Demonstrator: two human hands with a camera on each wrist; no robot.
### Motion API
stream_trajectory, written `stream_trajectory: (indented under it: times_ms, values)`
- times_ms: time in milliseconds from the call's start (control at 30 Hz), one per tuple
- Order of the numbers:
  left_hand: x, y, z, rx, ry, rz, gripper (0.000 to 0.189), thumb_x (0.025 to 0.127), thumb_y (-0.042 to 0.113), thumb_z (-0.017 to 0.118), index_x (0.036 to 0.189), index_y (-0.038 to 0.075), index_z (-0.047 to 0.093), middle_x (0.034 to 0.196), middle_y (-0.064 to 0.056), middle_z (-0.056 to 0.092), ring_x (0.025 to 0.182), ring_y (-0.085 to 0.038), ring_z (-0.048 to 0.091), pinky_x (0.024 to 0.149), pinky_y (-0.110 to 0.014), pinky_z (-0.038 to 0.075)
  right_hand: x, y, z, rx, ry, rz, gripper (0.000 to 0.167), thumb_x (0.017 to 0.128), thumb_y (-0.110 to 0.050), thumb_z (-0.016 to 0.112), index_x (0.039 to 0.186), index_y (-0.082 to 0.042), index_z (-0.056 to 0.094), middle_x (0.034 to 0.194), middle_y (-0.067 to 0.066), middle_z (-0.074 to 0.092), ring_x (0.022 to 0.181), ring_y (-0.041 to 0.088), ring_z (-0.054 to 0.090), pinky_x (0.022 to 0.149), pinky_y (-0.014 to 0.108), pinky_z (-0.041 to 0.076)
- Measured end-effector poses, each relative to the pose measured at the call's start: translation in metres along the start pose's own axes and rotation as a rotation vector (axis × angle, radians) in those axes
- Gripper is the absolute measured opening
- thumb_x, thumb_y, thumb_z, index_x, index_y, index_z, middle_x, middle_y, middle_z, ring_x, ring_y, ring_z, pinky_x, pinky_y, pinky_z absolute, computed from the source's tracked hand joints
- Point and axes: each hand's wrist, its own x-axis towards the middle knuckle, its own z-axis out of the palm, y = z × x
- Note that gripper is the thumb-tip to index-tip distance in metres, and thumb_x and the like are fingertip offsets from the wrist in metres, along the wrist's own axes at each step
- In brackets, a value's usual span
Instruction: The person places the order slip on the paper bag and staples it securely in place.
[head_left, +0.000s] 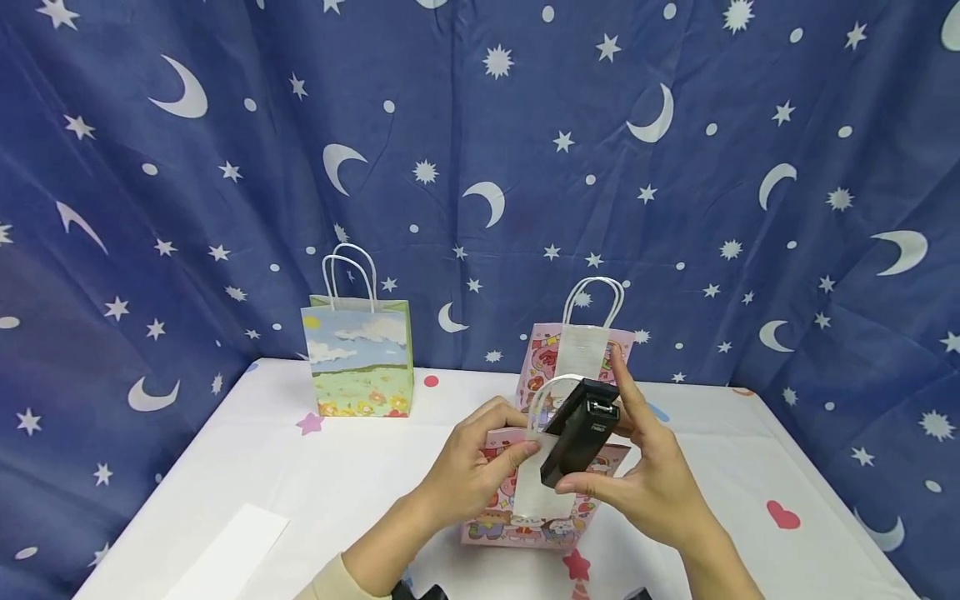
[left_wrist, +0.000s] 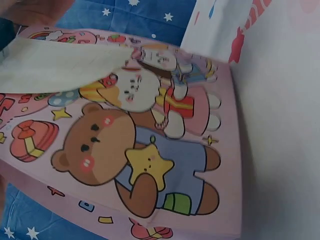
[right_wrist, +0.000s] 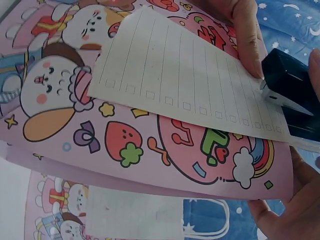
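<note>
My left hand [head_left: 480,462] grips the top edge of a pink cartoon paper gift bag [head_left: 495,533], thumb in front and fingers behind. Against the bag's front lies a pale paper slip [head_left: 528,492]; its ruled lines and small boxes show in the right wrist view. In my right hand [head_left: 660,483] is a black stapler [head_left: 581,433], held between thumb and fingers with the index finger pointing up. The stapler's end [right_wrist: 272,82] overlaps the slip's upper edge at the bag's rim. In the left wrist view the slip [left_wrist: 60,67] hangs loose over a printed bear.
Behind stands a second pink bag [head_left: 536,358] with white handles and a slip on its front. A landscape-print bag [head_left: 356,358] stands at the back left. One white paper strip [head_left: 228,554] lies at the front left of the table [head_left: 337,475]. A starry blue curtain surrounds the back.
</note>
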Motion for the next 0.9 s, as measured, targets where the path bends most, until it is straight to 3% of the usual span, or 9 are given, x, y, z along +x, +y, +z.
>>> stream_trajectory:
  times_ms: [133,333,533,900]
  values:
    - [-0.0004,-0.0013,0.0001,0.004,0.015,0.017,0.009,0.104,0.017,0.064,0.113,0.018,0.066,0.106,0.002,0.065,0.101,-0.009,0.062,0.094,-0.028,0.054,0.0013,0.0009,0.0023,0.022,-0.017,0.019,0.137,0.055,-0.008,0.102,0.166,-0.014,0.021,0.124,0.008,0.073,0.104,0.011,0.074,0.094,0.017,0.055]
    - [0.001,0.002,-0.0019,-0.046,-0.007,-0.061,0.01,0.104,0.02,0.064,0.113,0.022,0.066,0.109,0.006,0.066,0.104,-0.009,0.062,0.095,-0.028,0.055,0.002,0.0037,0.0053,0.079,-0.043,0.135,0.099,0.063,-0.014,0.1,0.148,-0.023,0.052,0.121,-0.003,0.073,0.102,0.008,0.072,0.083,0.025,0.062]
    - [0.0036,0.0024,-0.0034,-0.066,-0.028,-0.076,0.01,0.103,0.019,0.065,0.113,0.022,0.066,0.109,0.005,0.065,0.104,-0.01,0.061,0.095,-0.028,0.054,0.0032,0.0046,0.0047,0.097,-0.029,0.157,0.069,0.061,-0.011,0.1,0.124,-0.013,0.071,0.107,0.002,0.076,0.095,0.009,0.074,0.082,0.026,0.062]
    - [0.0019,0.003,-0.0033,-0.129,-0.042,-0.153,0.012,0.104,0.021,0.065,0.115,0.023,0.066,0.114,0.005,0.067,0.108,-0.011,0.062,0.094,-0.029,0.056,-0.0003,0.0072,0.0074,0.168,-0.055,0.215,0.084,0.064,-0.016,0.1,0.139,-0.024,0.062,0.112,-0.004,0.076,0.095,0.014,0.077,0.083,0.029,0.062]
